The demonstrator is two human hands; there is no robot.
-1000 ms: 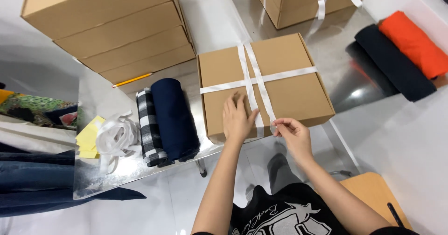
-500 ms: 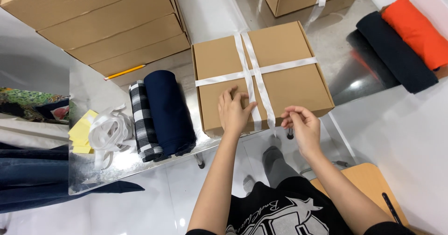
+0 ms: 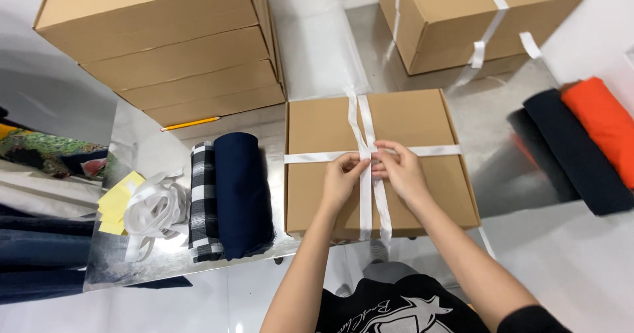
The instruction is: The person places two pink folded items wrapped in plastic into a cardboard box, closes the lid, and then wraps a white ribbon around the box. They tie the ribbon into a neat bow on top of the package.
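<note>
Two hands (image 3: 373,172) — ribbon (image 3: 365,194) crossing, mid-box (image 3: 422,118)

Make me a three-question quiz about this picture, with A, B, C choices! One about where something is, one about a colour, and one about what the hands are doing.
1. Where is the yellow pencil?
A. In front of the stacked boxes
B. On the orange cloth
C. Inside the ribbon pile

2. What colour is the ribbon around the flat box?
A. Red
B. White
C. Green

3. What are the left hand and right hand doing?
A. Resting apart on the table
B. Lifting the box
C. Pinching the ribbon where it crosses

Answers:
1 A: it lies on the table by the lowest box.
2 B: the strips look white.
3 C: both hands' fingers meet at the crossing.
</note>
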